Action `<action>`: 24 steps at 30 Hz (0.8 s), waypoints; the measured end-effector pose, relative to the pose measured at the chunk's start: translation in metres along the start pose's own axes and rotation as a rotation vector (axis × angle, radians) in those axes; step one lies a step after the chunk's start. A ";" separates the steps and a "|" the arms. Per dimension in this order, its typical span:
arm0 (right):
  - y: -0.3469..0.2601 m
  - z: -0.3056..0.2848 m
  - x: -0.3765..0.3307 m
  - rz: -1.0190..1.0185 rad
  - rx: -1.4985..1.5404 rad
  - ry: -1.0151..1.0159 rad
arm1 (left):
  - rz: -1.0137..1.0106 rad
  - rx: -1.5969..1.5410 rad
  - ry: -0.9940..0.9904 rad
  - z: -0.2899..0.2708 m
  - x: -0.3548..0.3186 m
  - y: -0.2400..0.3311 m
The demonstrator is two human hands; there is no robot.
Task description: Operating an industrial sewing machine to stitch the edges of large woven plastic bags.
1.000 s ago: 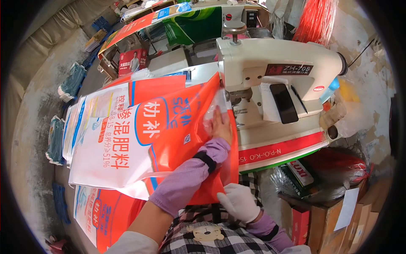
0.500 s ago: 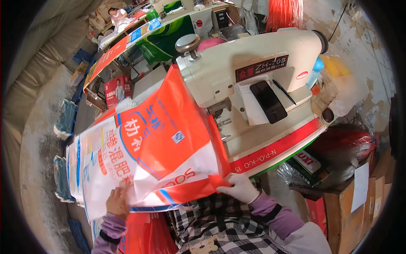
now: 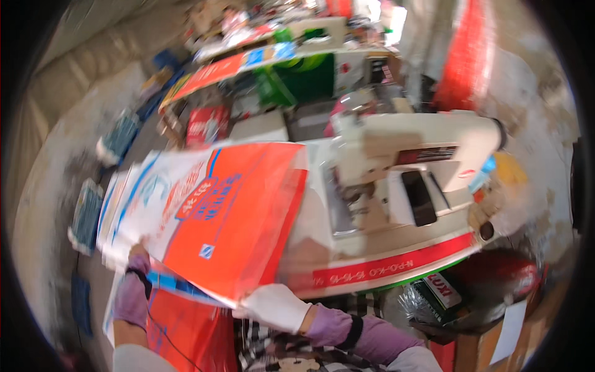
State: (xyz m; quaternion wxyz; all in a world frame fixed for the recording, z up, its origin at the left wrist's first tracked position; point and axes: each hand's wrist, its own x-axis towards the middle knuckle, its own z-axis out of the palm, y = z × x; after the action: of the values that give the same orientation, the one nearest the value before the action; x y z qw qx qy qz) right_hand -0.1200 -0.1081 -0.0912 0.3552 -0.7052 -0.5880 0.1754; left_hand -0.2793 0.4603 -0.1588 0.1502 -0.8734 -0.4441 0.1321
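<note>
A flat orange and white woven sack [image 3: 232,211] lies at the left of the machine's bed, on top of a pile of similar sacks. My right hand [image 3: 273,307], in a white glove, pinches its near right corner. My left hand [image 3: 139,249] is at the near left edge of the sack, its fingers partly hidden and smeared by motion. To the right of the sack stands a cream sewing machine [image 3: 378,139], its needle area apart from the sack. Below the sack's near edge hangs red-orange sheeting [image 3: 192,328].
A black phone [image 3: 419,198] lies on paper on the machine bed. Cardboard boxes [image 3: 477,328] stand at the near right. Red strands [image 3: 465,68] hang at the back right. Bundles [image 3: 87,214] lie on the floor at left. Farther back is a work table [image 3: 248,59] with a blurred person.
The sack edge beside the machine head has moved left, away from it. My right hand has moved left with the corner, and my left hand slightly left and up. The whole view has shifted.
</note>
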 end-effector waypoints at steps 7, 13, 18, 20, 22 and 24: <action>0.057 -0.081 0.054 0.067 -0.472 0.858 | -0.187 -1.425 0.182 0.058 -0.266 0.040; 0.200 0.017 0.048 0.350 0.470 0.481 | -0.458 -1.668 -0.296 -0.009 -0.416 0.132; 0.174 0.009 0.073 0.227 0.612 0.507 | -0.593 -2.040 -0.057 -0.064 -0.396 0.092; 0.107 0.014 0.090 0.238 0.539 0.497 | -0.523 -2.158 0.256 -0.101 -0.390 0.056; 0.048 0.036 0.116 0.203 0.523 0.460 | -0.526 -2.043 0.528 -0.120 -0.431 0.001; 0.007 0.072 0.133 0.090 0.514 0.307 | -0.578 -2.066 0.634 -0.120 -0.476 -0.046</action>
State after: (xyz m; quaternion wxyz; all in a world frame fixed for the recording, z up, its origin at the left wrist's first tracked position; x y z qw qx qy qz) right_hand -0.1298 0.0394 -0.1227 0.5985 -0.6359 -0.4321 0.2252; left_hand -0.5410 0.0808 0.0152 -0.5161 -0.4368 -0.4685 -0.5686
